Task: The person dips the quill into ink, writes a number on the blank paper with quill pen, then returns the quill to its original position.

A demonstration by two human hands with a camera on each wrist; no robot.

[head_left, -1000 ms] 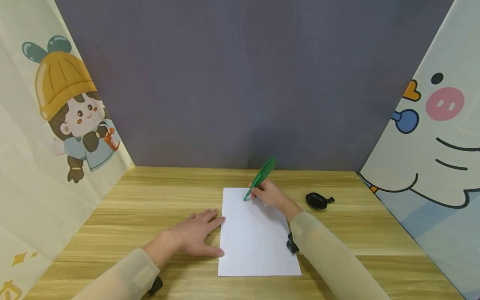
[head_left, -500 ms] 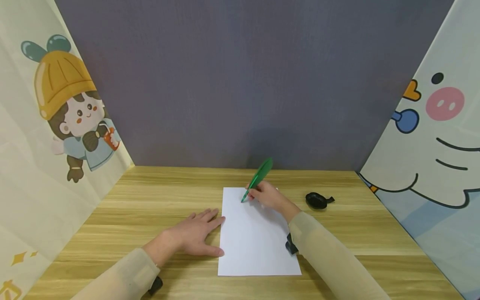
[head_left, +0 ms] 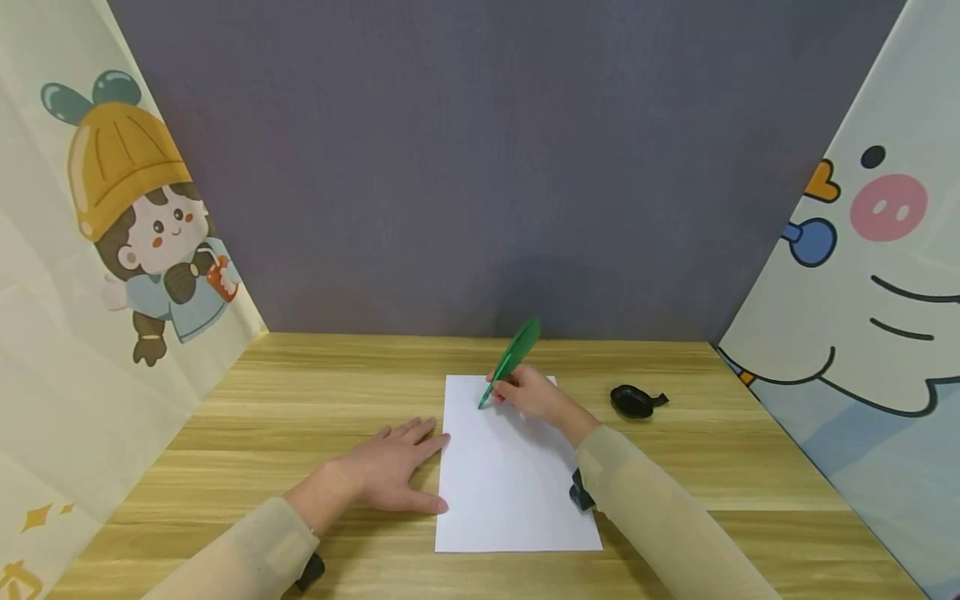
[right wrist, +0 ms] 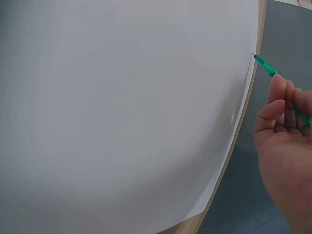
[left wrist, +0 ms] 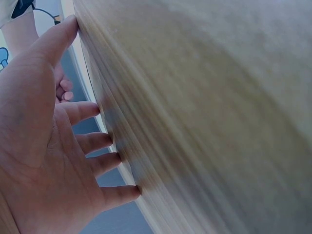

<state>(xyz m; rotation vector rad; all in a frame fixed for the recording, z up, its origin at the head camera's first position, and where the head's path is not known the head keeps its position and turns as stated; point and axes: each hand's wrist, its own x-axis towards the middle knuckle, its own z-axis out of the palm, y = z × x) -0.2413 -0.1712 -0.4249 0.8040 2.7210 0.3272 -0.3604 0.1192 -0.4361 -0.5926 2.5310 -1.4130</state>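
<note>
My right hand [head_left: 534, 393] pinches a green feather-shaped pen [head_left: 513, 354] between thumb and fingers. The pen leans, feather end up, and its point is at the upper part of a white sheet of paper [head_left: 510, 492]. In the right wrist view the green pen barrel [right wrist: 265, 66] slants down to a dark tip right at the paper's surface. My left hand [head_left: 390, 471] lies palm down with fingers spread, thumb and index fingertip at the sheet's left edge. Seen from the left wrist, the fingertips of that hand [left wrist: 53, 131] rest on the wooden tabletop.
A small black oval object with a short tail [head_left: 633, 402] lies on the wood-grain table [head_left: 300, 392], right of the paper. A dark grey panel [head_left: 480, 167] stands behind, and cartoon-printed sheets flank both sides.
My right hand has shifted slightly left and toward me, with the pen tip sliding down-left over the upper part of the paper. The left hand stays in place.
</note>
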